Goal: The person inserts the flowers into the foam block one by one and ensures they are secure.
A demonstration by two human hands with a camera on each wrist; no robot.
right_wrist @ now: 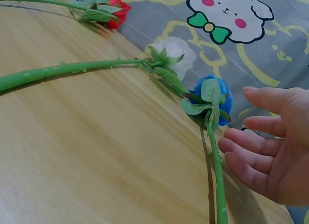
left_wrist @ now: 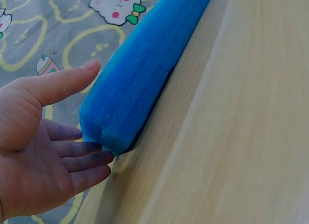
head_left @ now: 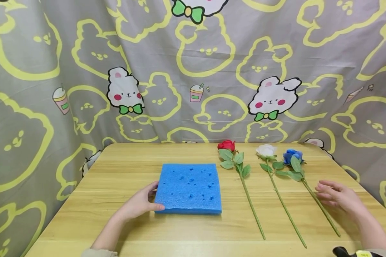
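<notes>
A blue foam block (head_left: 189, 187) with small holes in its top lies flat on the wooden table. At its left side is my left hand (head_left: 140, 202), fingers fairly straight against the edge and thumb over the near left corner. The left wrist view shows that hand (left_wrist: 53, 147) with thumb and fingers spread at the end of the block (left_wrist: 140, 69). My right hand (head_left: 342, 200), fingers loosely bent and holding nothing, hovers just right of the stem of an artificial blue rose (head_left: 292, 157). In the right wrist view its fingertips are close beside that green stem (right_wrist: 217, 171).
Left of the blue rose lie a white rose (head_left: 266, 150) and a red rose (head_left: 226, 145), stems pointing toward the near edge. A black object with a yellow label (head_left: 363, 253) shows at the bottom right. A patterned curtain (head_left: 167, 117) hangs behind the table (head_left: 122, 171).
</notes>
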